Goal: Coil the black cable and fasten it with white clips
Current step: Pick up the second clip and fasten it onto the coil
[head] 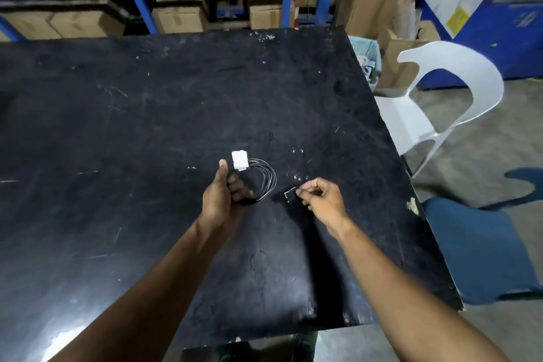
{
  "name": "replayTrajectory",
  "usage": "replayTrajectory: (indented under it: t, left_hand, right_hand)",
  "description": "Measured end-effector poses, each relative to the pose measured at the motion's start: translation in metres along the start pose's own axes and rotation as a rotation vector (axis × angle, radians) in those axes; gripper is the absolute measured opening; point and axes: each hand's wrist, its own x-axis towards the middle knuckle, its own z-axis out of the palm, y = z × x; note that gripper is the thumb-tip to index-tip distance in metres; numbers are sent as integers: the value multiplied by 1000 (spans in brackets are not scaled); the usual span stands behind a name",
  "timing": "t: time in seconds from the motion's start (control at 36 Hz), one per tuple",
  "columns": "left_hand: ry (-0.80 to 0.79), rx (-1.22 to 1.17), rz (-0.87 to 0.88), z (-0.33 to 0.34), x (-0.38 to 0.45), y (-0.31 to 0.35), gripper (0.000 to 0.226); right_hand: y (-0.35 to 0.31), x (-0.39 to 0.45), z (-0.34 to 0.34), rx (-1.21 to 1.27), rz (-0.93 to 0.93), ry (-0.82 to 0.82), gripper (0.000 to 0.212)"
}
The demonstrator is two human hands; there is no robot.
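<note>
A coiled black cable [268, 180] rests on the black table [147, 126], its loops curving out to the right of my left hand [224, 195], which grips the bundle at its left side. A white clip [240, 160] sits on the coil's top, just above my thumb. My right hand [318, 197] is a little to the right of the coil, its fingertips pinched on a small white clip [289, 193] that touches the table. The lower part of the coil is hidden under my left fingers.
The table's right edge runs close to my right hand. A white plastic chair [446, 91] and a blue seat [476, 247] stand beyond that edge. Blue shelving with cardboard boxes [179, 17] lines the far side.
</note>
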Motion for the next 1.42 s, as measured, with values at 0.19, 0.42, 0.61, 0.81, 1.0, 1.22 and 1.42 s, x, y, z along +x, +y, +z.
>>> replayTrajectory:
  t: [0.19,0.42,0.61,0.81,1.0,1.22,1.42]
  left_hand:
    - [-107,-154,-58,13,-17,15,40]
    - [-260,-211,30,28,-54,33,41]
    - [-208,-130,133,35,-63,51,40]
    - [-147,-130,230,41,-66,54,30]
    - [-102,-22,229,45,-66,58,37]
    - [-91,-78,183,47,-65,57,36]
    - [-86,-115,119,47,-67,53,36]
  right_hand:
    - [-52,-54,15,435,24,-13,17]
    - [-96,-92,42,849,121,-105,25]
    - [-110,-100,44,982,149,-134,21]
    - [-114,-102,41,954,168,-243,15]
    - [-115,-102,38,939,154,-335,21]
    - [-117,-99,39,953,132,-382,23]
    - [-117,-100,41,956,108,-420,29]
